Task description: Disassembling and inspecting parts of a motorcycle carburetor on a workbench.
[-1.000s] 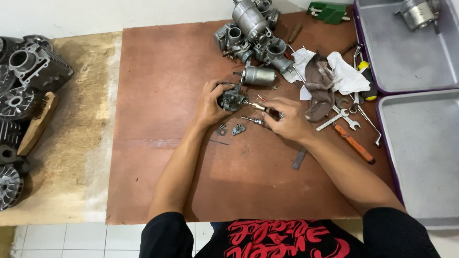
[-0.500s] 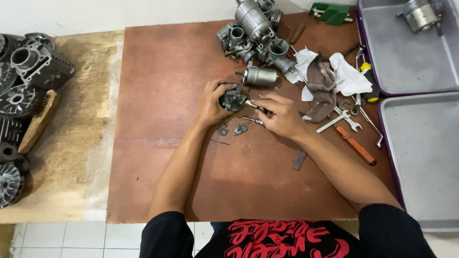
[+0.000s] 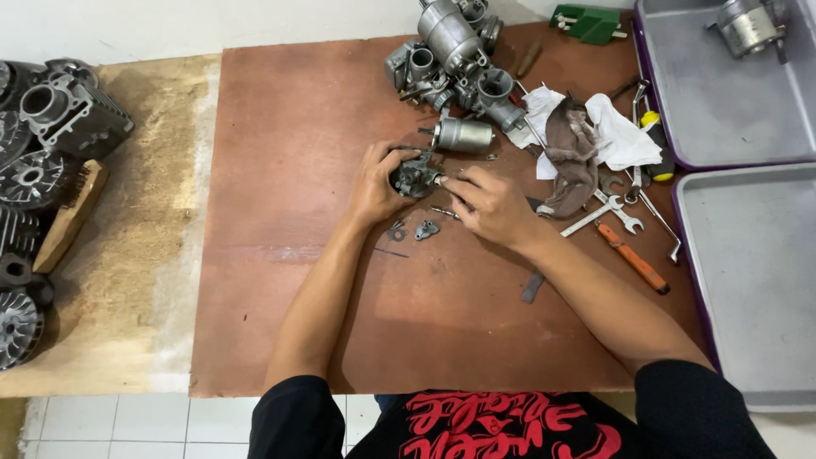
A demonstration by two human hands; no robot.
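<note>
My left hand [image 3: 376, 183] grips a small dark metal carburetor body [image 3: 414, 178] on the brown board [image 3: 289, 127]. My right hand [image 3: 489, 204] is closed beside it, fingertips at the part's right side on a thin metal piece, perhaps a small tool; I cannot make out which. Two small metal bits [image 3: 412, 230] lie on the board just below the hands. A silver cylinder part [image 3: 463, 134] lies just above them.
Several grey engine parts [image 3: 450, 51] cluster at the top. Rags [image 3: 586, 136], wrenches [image 3: 605, 214] and an orange-handled screwdriver [image 3: 633, 259] lie right. Two grey trays [image 3: 748, 280] with purple rims stand far right. Dark engine castings [image 3: 42, 136] sit on the wooden surface left.
My right hand has shifted left, closer against the carburetor body. The left hand keeps its grip in the same spot.
</note>
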